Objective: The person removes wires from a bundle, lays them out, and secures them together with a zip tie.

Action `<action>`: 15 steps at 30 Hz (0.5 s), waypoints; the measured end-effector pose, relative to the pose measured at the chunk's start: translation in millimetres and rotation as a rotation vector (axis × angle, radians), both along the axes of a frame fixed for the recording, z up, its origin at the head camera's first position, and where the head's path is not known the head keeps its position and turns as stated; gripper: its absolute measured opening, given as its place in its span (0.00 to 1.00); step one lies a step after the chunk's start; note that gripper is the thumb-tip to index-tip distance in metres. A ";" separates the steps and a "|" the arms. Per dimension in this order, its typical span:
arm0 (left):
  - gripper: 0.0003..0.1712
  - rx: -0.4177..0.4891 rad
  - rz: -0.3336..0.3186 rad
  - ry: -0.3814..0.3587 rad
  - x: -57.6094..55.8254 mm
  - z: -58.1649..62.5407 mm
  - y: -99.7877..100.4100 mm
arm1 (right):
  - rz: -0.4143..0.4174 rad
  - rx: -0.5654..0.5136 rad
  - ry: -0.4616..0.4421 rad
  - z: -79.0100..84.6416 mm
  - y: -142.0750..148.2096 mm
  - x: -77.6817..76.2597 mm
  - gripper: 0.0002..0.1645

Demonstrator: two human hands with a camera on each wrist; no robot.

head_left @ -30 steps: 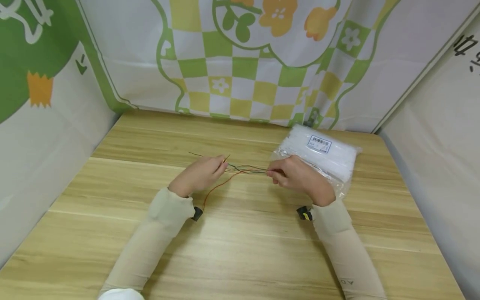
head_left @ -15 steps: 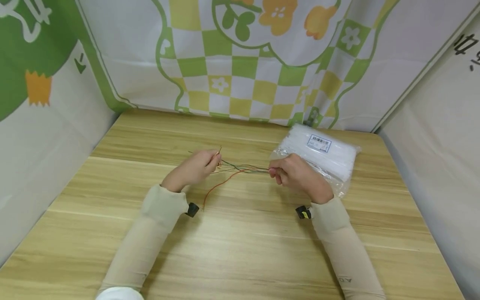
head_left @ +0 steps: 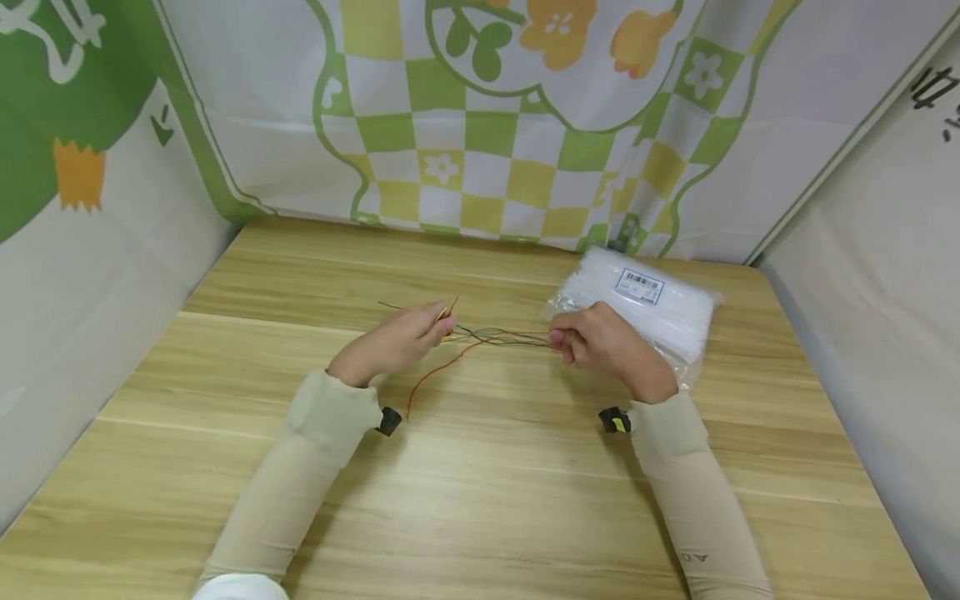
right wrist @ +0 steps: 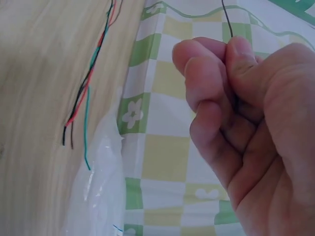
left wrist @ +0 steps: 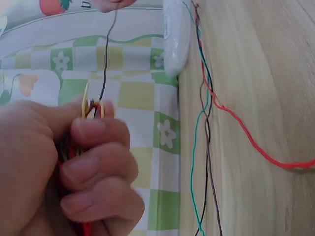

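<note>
The barcode label (head_left: 640,286) on the plastic bag (head_left: 686,325), beyond the right hand (head_left: 603,346), carries print too small to read. The right sleeve (head_left: 705,517) shows the letter "A" (head_left: 699,557). Black characters (head_left: 933,87), partly cut off, mark the wall cloth (head_left: 877,242) rightward.

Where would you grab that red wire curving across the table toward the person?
Probably midway along the curved stretch of the red wire, pinched from above on the person's side. There it bends away from the green wire and black wire, leaving a single thin strand exposed on the tabletop.
</note>
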State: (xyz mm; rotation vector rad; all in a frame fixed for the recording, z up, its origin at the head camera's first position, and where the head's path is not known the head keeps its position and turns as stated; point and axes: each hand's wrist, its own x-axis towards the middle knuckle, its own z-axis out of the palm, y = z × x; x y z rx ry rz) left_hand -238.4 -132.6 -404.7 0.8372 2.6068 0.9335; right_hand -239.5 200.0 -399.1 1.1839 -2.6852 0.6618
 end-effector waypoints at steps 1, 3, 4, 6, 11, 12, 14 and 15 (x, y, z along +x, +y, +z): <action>0.18 0.001 -0.017 -0.010 -0.4 -0.6 0.8 | -0.005 -0.001 0.005 0.7 0.5 0.2 0.18; 0.17 -0.011 -0.054 0.003 -0.8 -1.9 1.9 | -0.010 0.006 0.005 1.3 1.9 0.3 0.18; 0.15 -0.016 -0.069 0.019 -1.0 -2.9 2.0 | -0.011 0.011 -0.002 1.1 2.7 0.2 0.18; 0.13 0.000 -0.078 0.044 -1.5 -4.9 1.8 | -0.006 0.024 -0.023 -0.2 3.5 -0.5 0.19; 0.06 0.078 -0.055 0.110 -1.1 -8.1 -0.4 | -0.004 0.049 -0.099 -5.4 4.4 -3.3 0.22; 0.05 0.086 -0.051 0.110 -0.9 -8.3 -0.9 | -0.010 0.051 -0.108 -5.9 4.9 -3.8 0.23; 0.04 0.093 -0.052 0.088 -0.8 -8.0 -1.4 | -0.022 0.047 -0.123 -6.5 6.2 -4.5 0.23; 0.05 0.095 -0.057 0.071 -0.5 -7.3 -1.6 | -0.025 0.046 -0.127 -6.4 6.9 -4.8 0.23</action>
